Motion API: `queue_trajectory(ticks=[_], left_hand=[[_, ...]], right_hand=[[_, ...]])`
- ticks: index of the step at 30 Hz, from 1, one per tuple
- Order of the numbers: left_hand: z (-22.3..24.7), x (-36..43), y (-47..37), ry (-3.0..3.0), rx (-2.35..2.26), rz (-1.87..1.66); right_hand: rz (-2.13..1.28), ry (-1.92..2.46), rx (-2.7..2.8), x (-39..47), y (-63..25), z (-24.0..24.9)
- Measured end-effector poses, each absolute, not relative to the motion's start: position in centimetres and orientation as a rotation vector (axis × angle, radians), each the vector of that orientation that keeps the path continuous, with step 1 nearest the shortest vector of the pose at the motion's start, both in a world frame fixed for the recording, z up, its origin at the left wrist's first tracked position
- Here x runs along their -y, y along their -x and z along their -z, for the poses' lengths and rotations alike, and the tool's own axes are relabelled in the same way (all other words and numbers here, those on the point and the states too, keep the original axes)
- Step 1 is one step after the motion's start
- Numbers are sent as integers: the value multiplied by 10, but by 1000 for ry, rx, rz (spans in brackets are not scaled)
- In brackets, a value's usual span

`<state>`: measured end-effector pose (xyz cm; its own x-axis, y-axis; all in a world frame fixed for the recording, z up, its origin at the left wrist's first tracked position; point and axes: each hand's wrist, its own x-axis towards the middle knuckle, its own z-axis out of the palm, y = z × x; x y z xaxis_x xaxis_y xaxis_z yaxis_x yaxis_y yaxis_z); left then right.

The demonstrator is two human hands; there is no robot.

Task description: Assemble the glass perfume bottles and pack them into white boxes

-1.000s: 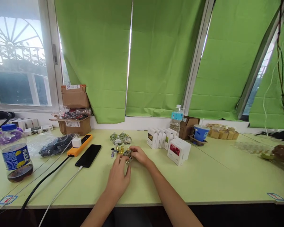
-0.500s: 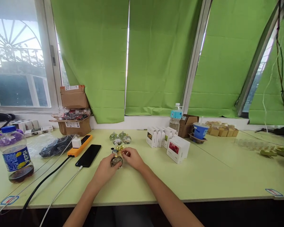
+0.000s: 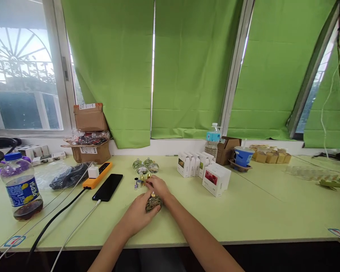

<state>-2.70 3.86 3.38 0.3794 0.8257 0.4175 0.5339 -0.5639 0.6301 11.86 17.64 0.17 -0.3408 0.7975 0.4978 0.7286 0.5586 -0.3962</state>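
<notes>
A: In the head view, what are the two hands doing?
B: The left hand [image 3: 137, 216] is curled around one round, patterned clear-glass bottle [image 3: 153, 204], thumb on the near side, at the front of the group on the desk [image 3: 243, 215]. The right hand [image 3: 159, 187] has its fingers drawn close together just behind that bottle, near the small caps; I cannot tell whether they pinch anything.

A: How many caps?
B: Two shiny silver cylindrical caps [image 3: 139, 184] and at least two gold-coloured cylindrical caps [image 3: 141, 176]; the fingers may hide others.

A: And more bottles?
B: Four round, green-tinged glass bottles [image 3: 142, 170] in a cluster behind the caps, so five with the held one.

A: What stands to the right?
B: A group of white printed cardboard boxes [image 3: 216, 180], at least five; they overlap, so the exact count is unclear. Behind them is one clear plastic water bottle with a light-blue label [image 3: 213, 138], and further right one blue cup [image 3: 243, 156].

A: To the left?
B: One flat black phone [image 3: 107, 187], one long orange power strip [image 3: 92, 183] bearing one white plug [image 3: 93, 172], and one blue-capped plastic Pepsi bottle [image 3: 22, 192], partly filled with dark liquid.
</notes>
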Motion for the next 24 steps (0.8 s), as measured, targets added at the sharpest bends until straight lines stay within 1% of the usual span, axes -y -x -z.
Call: queue_trajectory(ticks=[7,12,15,19,24], left_hand=[[-32,-41,29,-2255,-1235,-976],[-23,-52,31,-2246,-1446,-982],[-18,-59,34,-2240,-1556,-992],[-16,-63,36,-2217,-1560,-1056],[-15,-60,35,-2210,-1502,-1145]], right_hand=[[-234,1184,2013,-170,-123,-2],[-331,1025,1776,-155,-131,-15],[-519,898,1610,-149,-127,-23],[-865,766,1503,-145,-116,-30],[-1058,656,1436,-135,-111,-40]])
